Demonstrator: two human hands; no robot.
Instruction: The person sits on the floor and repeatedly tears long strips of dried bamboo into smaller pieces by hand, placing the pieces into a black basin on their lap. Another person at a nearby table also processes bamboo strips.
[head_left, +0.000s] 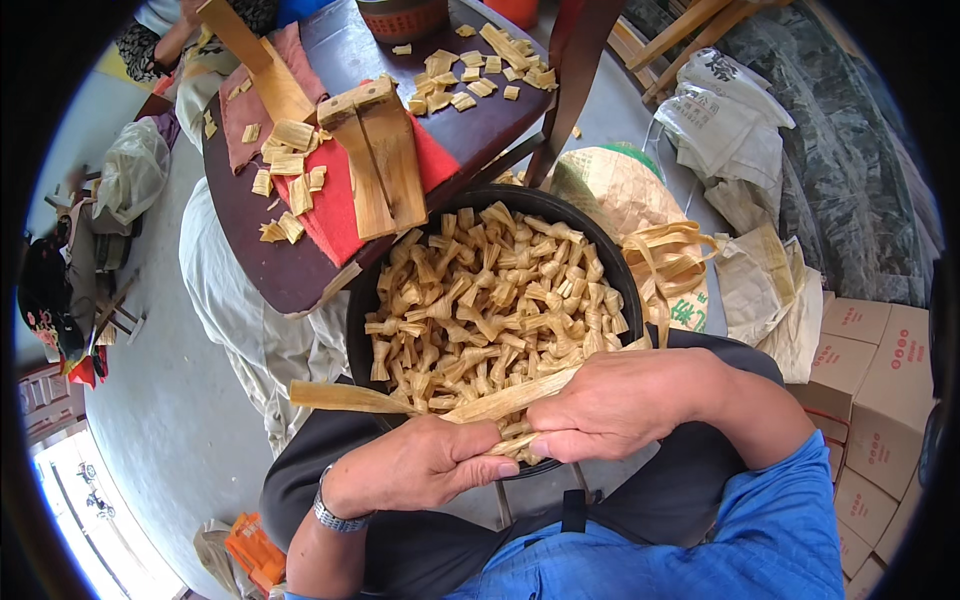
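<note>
My left hand (424, 461), with a metal watch at its wrist, pinches a pale yellow strip, apparently tofu skin (510, 399), between thumb and fingers. My right hand (626, 401) grips the same strip just to the right. One flat end of the strip sticks out to the left beyond my left hand; the part inside my fingers is hidden. Both hands are over the near rim of a round black tub (636, 289) between my knees. Many short knotted pieces (487, 300) of the same material fill the tub.
Beyond the tub, a dark chair seat (247, 262) carries a slotted wooden block (382, 169), red cloth (435, 154) and cut pieces (442, 82). Long strips (667, 255) lie on a sack (600, 184) at right. Cardboard boxes (874, 382) are stacked further right. Another person's hand (174, 45) appears top left.
</note>
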